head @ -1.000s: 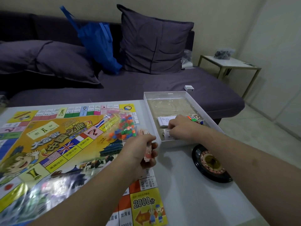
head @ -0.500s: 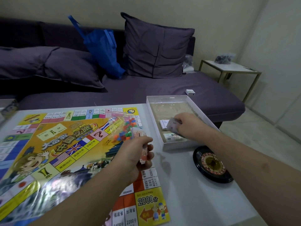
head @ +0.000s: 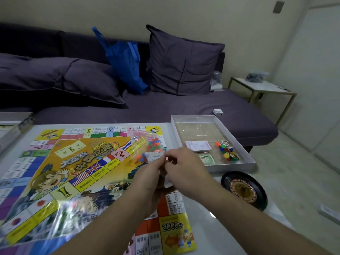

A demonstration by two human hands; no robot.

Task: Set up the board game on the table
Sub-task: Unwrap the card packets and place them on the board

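White cards [head: 153, 157], just lifted from the box [head: 237, 167], now sit pinched between left hand [head: 147, 176] and right hand [head: 185, 169] above the board [head: 73, 172], likely ready for stacking.

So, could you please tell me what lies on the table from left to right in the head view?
Game board → bag of coloured pieces → the two hands holding cards: left hand, right hand → roulette wheel. The open box lies behind, overlapping the last two.
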